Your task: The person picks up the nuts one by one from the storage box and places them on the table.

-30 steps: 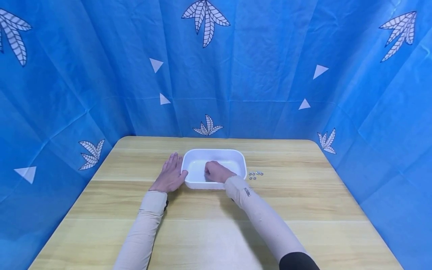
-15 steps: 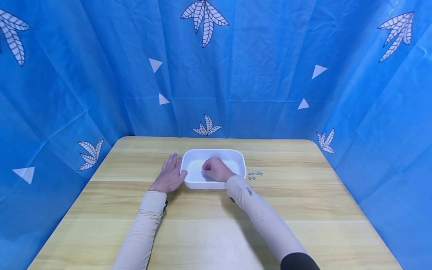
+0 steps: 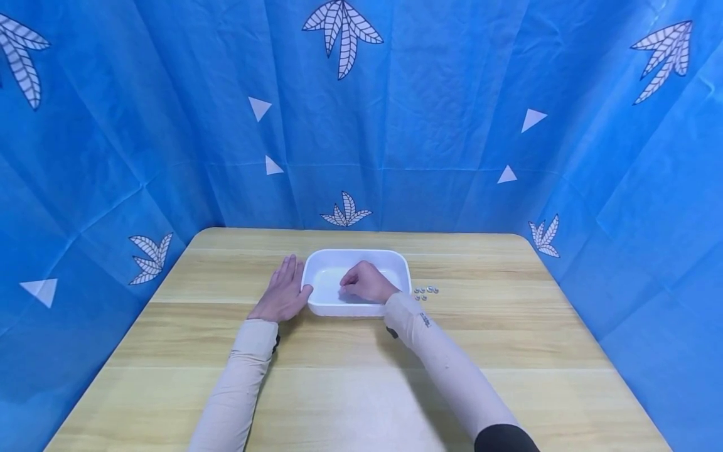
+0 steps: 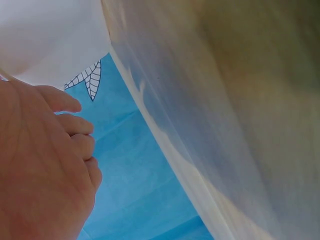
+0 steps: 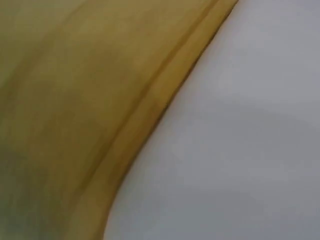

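A white rectangular tray (image 3: 324,309) with rounded corners stands on the wooden table. My left hand (image 3: 280,292) lies flat at the tray's left end, fingers straight and together, thumb against the rim. In the left wrist view, the left hand (image 4: 42,160) shows its palm side beside the white tray wall (image 4: 50,37). My right hand (image 3: 368,282) is inside the tray, wrist over its near right corner, fingers bent with the tips together low near the floor. Whether anything small sits between those fingertips is too small to tell. The right wrist view shows tray wall (image 5: 225,135) but no hand.
Several small shiny metal pieces (image 3: 426,292) lie in two short rows on the table (image 3: 480,351) just right of the tray. Blue curtain (image 3: 452,125) with white leaf prints hangs behind and along both sides of the table.
My right hand has turned from a fist-like curl so that its fingertips show, and its wrist has shifted slightly right. The left hand and the metal pieces stay put.
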Motion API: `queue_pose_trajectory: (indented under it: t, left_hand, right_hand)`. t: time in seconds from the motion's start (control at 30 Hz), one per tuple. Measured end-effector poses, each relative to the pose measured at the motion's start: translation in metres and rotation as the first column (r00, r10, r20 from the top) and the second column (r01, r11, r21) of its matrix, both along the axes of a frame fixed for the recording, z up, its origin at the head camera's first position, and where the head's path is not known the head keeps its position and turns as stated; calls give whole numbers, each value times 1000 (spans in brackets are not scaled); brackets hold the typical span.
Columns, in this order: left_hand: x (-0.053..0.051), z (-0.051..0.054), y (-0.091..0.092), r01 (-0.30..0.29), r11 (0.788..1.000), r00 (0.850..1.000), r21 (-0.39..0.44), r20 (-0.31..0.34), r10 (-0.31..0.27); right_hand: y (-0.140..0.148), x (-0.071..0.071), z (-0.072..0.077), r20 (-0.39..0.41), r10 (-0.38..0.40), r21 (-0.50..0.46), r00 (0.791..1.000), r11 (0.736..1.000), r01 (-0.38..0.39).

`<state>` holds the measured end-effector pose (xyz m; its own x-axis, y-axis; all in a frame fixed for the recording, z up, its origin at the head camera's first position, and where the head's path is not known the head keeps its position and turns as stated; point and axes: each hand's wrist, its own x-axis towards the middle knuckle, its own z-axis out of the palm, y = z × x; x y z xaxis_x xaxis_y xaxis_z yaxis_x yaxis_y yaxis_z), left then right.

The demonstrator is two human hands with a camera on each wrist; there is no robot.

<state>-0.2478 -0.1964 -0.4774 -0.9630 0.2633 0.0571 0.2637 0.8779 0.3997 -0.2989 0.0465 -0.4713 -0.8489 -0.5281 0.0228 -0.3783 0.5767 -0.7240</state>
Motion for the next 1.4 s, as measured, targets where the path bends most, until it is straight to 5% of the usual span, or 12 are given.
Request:
queue_pose_trajectory:
  t: [0.6, 1.17, 1.4]
  left_hand:
    - [-1, -2, -1, 14, 1000, 1000, 2, -21, -14]
    - [-1, -3, -1, 23, 1000, 1000, 15, -21, -23]
    - [-2, -3, -1, 20, 1000, 1000, 4, -9, -20]
  right_hand:
    - [32, 5, 13, -32, -16, -40, 999, 999, 15]
    - [56, 5, 24, 186, -104, -174, 977, 975, 137]
    - [67, 6, 30, 214, -115, -217, 970, 963, 162]
